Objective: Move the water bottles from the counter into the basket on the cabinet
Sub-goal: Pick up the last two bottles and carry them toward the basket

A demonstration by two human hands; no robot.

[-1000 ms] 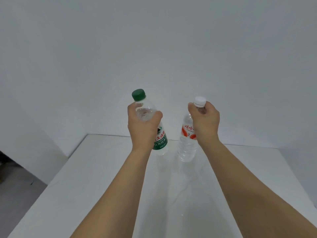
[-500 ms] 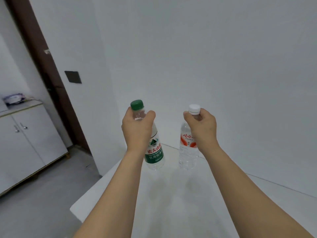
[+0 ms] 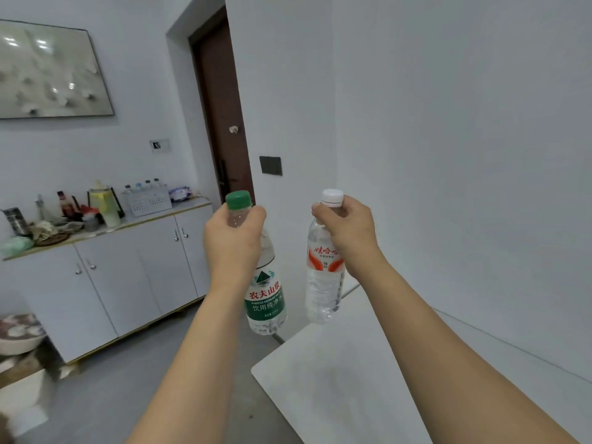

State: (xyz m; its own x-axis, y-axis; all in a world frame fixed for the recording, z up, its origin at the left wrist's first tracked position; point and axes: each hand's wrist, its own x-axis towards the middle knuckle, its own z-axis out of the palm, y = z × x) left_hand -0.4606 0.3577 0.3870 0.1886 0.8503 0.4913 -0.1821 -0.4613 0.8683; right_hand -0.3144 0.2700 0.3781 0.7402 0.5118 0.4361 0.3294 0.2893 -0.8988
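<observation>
Left hand wraps neck of green-capped bottle; right hand pinches neck of white-capped bottle. Both hang upright by necks, lifted off counter, probably for easy carrying. Basket on cabinet, well apart, already holds bottles.

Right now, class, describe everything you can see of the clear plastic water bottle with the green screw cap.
The clear plastic water bottle with the green screw cap hangs roughly upright in the air, off the white counter. The left hand grips its neck and shoulder just under the cap. A white and green label with a mountain logo and Chinese lettering wraps the lower body. The base is ribbed. Nothing else touches it; a second bottle hangs apart to its right.
</observation>
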